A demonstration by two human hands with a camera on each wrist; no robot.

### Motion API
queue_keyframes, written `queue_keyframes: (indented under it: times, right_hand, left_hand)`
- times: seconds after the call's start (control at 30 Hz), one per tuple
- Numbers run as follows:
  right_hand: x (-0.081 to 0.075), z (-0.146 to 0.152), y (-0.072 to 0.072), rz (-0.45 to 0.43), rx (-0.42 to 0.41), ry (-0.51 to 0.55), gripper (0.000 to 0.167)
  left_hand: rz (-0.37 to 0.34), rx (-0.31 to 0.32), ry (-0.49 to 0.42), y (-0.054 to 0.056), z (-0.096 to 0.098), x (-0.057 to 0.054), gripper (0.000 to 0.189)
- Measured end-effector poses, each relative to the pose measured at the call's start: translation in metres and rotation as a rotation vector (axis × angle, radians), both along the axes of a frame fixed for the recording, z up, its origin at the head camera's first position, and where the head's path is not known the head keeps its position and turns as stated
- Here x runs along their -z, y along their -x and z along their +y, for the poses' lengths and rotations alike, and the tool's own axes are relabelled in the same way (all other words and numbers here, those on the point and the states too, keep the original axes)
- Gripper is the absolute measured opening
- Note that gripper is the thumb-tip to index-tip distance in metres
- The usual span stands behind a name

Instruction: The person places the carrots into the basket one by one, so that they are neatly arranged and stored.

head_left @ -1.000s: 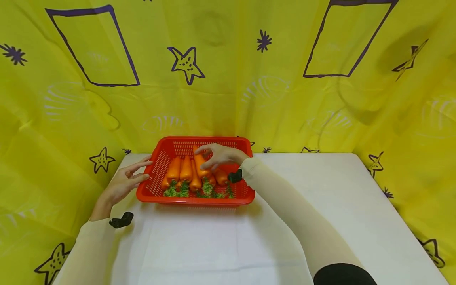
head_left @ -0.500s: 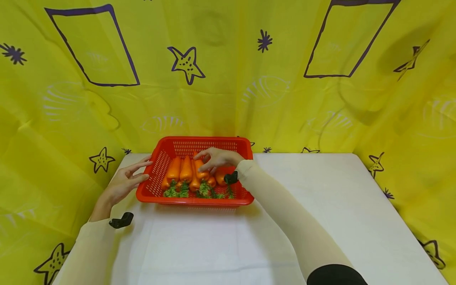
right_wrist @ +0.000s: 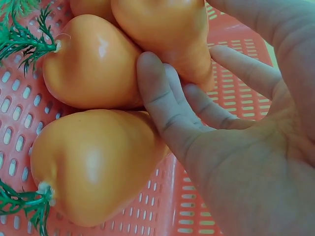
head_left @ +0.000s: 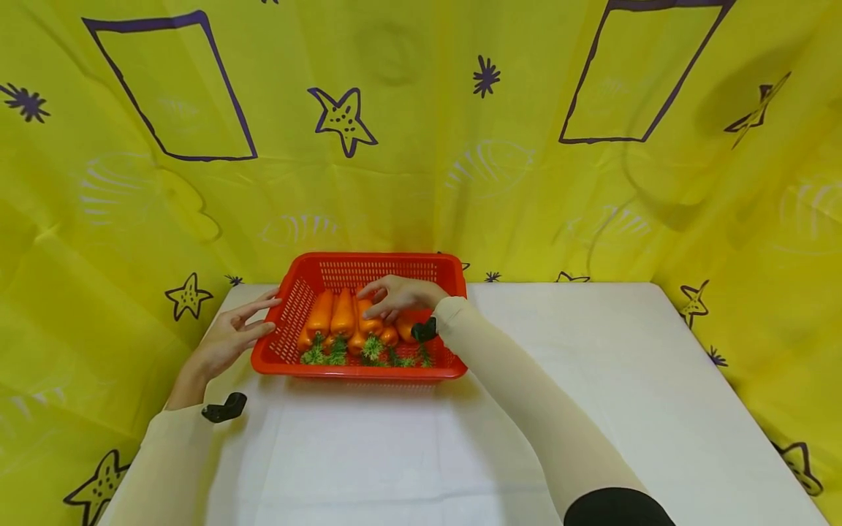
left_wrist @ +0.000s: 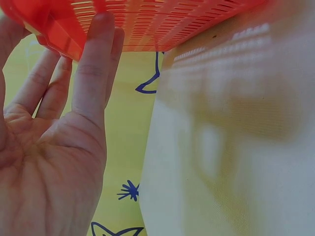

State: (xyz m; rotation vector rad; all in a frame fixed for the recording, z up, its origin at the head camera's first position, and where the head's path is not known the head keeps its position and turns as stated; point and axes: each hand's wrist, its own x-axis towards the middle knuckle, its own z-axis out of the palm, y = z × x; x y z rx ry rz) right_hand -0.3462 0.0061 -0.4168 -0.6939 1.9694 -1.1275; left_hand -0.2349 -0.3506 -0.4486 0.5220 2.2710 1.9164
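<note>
Several glossy orange carrots with green tops lie in a red perforated plastic basket point(head_left: 362, 372), most side by side with their leafy ends towards me. Inside the basket my right hand point(head_left: 403, 294) holds one carrot point(right_wrist: 162, 24), thumb on the near side and fingers round its far part. Two more carrots, a middle one point(right_wrist: 88, 64) and a lower one point(right_wrist: 98, 162), lie close to my thumb in the right wrist view. My left hand point(head_left: 222, 342) touches the basket's left rim and wall with fairly straight, spread fingers.
The basket stands near the back edge of a table under a white cloth point(head_left: 368, 446). Behind and at both sides hangs a yellow sheet point(head_left: 408, 197) with drawn starfish and fish. Small black devices point(head_left: 225, 408) sit on both wrists.
My right hand has come down and slightly left with the carrot, which now lies lower among the others. The left hand and the basket have hardly moved.
</note>
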Motion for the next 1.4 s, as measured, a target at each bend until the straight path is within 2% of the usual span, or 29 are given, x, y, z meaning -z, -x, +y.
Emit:
queue_keyframes:
  times: [0.2, 0.37, 0.53, 0.63, 0.8, 0.97, 1.07, 1.2, 1.3, 1.4]
  right_hand:
    - [0.000, 0.000, 0.002, -0.001, 0.007, 0.000, 0.059]
    - [-0.002, -0.002, 0.002, -0.001, -0.009, 0.006, 0.063]
    - [-0.014, 0.001, -0.001, 0.005, -0.012, 0.007, 0.074]
    - [-0.028, 0.004, -0.004, 0.066, -0.025, -0.009, 0.077]
    - [-0.054, 0.011, -0.010, 0.200, -0.050, -0.021, 0.080]
    - [-0.075, 0.015, -0.013, 0.307, -0.056, -0.012, 0.081]
    - [-0.081, 0.017, -0.013, 0.400, -0.058, -0.011, 0.080]
    - [-0.080, 0.023, -0.015, 0.515, -0.056, -0.009, 0.079]
    - [-0.079, 0.033, -0.022, 0.603, -0.044, -0.046, 0.080]
    - [-0.078, 0.048, -0.033, 0.735, -0.021, -0.143, 0.082]
  left_hand:
    - [0.004, 0.005, -0.002, 0.002, 0.000, -0.003, 0.049]
    - [0.005, 0.010, 0.010, -0.001, -0.002, -0.006, 0.047]
    - [-0.009, -0.007, 0.125, -0.001, -0.001, -0.017, 0.050]
    - [-0.012, -0.043, 0.229, 0.002, -0.001, -0.028, 0.054]
    - [-0.005, -0.066, 0.376, 0.009, 0.001, -0.056, 0.065]
    - [0.091, -0.064, 0.581, 0.019, 0.002, -0.081, 0.077]
    - [0.111, -0.070, 0.635, 0.023, 0.005, -0.092, 0.085]
    - [0.125, -0.065, 0.648, 0.023, 0.013, -0.097, 0.091]
    - [0.182, -0.067, 0.685, 0.019, 0.024, -0.096, 0.093]
    - [0.262, -0.106, 0.748, 0.013, 0.037, -0.095, 0.097]
